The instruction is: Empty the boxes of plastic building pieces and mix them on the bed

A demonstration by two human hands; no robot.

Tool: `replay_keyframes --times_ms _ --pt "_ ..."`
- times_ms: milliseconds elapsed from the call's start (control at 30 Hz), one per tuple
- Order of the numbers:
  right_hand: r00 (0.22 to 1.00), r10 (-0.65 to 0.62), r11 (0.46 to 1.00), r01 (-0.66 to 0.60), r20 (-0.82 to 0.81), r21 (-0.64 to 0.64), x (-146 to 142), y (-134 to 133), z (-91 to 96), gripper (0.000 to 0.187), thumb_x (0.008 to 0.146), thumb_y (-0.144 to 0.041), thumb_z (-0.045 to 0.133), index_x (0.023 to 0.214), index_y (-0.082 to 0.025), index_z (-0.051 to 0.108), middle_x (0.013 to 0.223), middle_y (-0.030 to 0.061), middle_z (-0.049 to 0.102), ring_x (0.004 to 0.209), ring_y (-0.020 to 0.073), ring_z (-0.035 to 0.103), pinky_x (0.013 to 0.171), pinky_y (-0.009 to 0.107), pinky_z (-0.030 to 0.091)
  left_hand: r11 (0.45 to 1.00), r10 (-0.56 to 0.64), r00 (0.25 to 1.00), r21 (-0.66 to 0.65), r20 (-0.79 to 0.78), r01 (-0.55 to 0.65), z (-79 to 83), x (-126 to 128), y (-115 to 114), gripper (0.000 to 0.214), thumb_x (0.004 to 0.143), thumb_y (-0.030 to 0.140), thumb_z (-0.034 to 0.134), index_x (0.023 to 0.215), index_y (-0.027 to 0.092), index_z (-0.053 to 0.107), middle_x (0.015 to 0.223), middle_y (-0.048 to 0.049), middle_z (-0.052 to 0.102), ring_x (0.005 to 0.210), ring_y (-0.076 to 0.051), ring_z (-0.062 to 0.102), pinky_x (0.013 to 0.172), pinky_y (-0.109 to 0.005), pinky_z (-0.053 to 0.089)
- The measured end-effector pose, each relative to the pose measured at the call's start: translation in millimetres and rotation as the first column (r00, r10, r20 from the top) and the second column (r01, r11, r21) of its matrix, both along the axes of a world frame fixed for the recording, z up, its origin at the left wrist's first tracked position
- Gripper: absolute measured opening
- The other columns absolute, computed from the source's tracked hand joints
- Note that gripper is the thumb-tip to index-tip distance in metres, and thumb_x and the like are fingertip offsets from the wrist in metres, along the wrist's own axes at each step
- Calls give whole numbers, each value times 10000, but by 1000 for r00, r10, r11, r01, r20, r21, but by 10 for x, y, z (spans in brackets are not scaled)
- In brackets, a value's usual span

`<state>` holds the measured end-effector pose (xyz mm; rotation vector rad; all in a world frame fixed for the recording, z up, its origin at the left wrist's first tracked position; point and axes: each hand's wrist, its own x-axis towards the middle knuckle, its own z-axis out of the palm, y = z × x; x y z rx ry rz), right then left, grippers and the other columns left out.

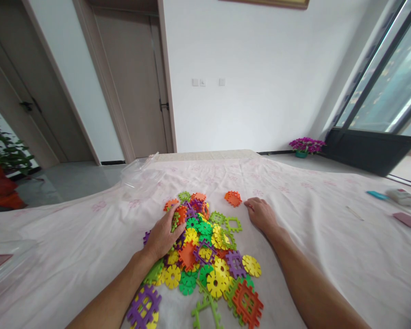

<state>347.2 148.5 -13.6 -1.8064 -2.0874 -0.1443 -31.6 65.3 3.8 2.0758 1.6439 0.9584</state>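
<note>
My left hand reaches into the left side of a pile of plastic interlocking toy pieces. Its thumb and fingers close around a light green square piece and an orange piece beside it. In the pile lie yellow notched discs, green notched discs, purple window-shaped squares and orange squares. My right hand rests palm down on the cloth, fingers loosely bent, apparently holding nothing. Just left of its fingertips, a small group of orange pieces lies apart from the pile.
A pink-patterned cloth covers the table. Clear plastic containers stand at back left and front left. At right lie a blue item, a white packet and a thin stick. Doors and a wall are beyond.
</note>
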Motion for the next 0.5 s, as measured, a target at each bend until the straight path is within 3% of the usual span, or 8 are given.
replay_keyframes --times_ms 500 --pt "1000 -6 1000 6 -11 5 14 30 -37 334 904 -219 434 1067 -227 726 1156 60 668 1073 207 569 947 299 399 1000 -13 1000 23 -3 13 -29 -10 13 614 912 432 507 1470 262 315 1450 -93 492 1303 -249 507 1085 -408 396"
